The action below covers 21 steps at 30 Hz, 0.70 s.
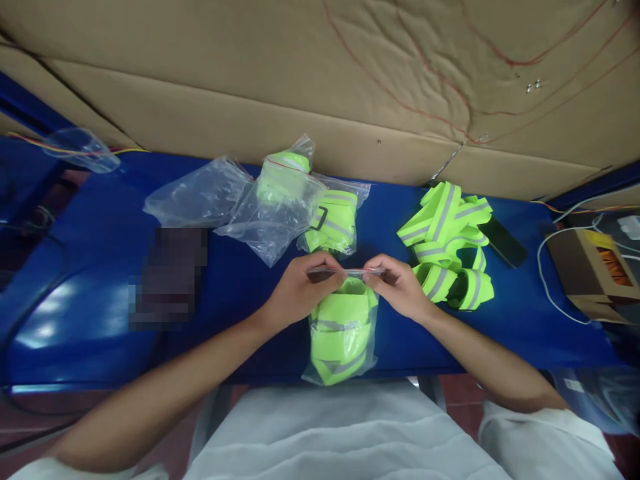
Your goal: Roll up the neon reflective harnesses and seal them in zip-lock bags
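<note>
A clear zip bag [371, 363] with a folded neon yellow-green reflective strap [343, 327] inside lies near the front edge of the table. My left hand [313, 283] pinches the left part of its red-lined top edge between thumb and fingers. At the right part of the same edge, my right hand [397, 283] pinches it too. Just beyond my hands is another bagged reflective strap [336, 223] with a black buckle. Loose reflective straps [443, 227] are heaped to the right of my right hand.
Clear plastic bags [200, 193], one around a strap [285, 170], lie at the back of the blue table [240, 347]. A dark phone [505, 243], an open cardboard box [575, 267] and a white cable [543, 280] are on the right. A plastic cup [85, 150] lies far left, beyond a pixelated dark object [173, 277].
</note>
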Tool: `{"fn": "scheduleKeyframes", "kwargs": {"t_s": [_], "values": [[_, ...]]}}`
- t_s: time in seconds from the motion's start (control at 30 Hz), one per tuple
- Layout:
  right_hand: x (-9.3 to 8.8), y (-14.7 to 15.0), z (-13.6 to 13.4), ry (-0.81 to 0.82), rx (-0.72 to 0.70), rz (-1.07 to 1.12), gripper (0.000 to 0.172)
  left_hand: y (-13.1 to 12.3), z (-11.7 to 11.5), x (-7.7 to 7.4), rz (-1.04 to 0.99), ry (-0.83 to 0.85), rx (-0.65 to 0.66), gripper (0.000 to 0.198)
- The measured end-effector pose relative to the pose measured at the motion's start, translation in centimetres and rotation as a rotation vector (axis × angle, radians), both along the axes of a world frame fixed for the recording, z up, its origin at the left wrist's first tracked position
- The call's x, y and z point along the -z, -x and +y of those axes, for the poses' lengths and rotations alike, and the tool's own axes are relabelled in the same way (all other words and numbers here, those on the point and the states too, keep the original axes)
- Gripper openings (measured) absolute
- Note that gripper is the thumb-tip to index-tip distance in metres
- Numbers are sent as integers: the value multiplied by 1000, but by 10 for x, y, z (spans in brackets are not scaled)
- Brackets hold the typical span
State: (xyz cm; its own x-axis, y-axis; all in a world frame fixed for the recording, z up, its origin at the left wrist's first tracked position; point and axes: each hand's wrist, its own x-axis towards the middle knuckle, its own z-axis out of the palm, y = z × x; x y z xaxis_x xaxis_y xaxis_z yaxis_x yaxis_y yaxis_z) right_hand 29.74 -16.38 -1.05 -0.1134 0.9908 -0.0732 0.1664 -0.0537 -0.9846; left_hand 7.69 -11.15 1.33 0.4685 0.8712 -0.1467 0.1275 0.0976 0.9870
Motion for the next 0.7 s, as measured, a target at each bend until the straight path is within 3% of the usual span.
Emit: {"fn": "scheduleKeyframes", "kwargs": {"t_s": [0.27,0.6,0.7], "values": [[1,-6,-2,-30,-36,-11,27,-1,-4,-1,32,6,66,25],[-1,0,-5,-28,-51,2,24,-1,-6,5,85,-147,75,26],[0,1,-5,-51,-37,-12,21,1,-5,4,76,-103,86,26]]}}
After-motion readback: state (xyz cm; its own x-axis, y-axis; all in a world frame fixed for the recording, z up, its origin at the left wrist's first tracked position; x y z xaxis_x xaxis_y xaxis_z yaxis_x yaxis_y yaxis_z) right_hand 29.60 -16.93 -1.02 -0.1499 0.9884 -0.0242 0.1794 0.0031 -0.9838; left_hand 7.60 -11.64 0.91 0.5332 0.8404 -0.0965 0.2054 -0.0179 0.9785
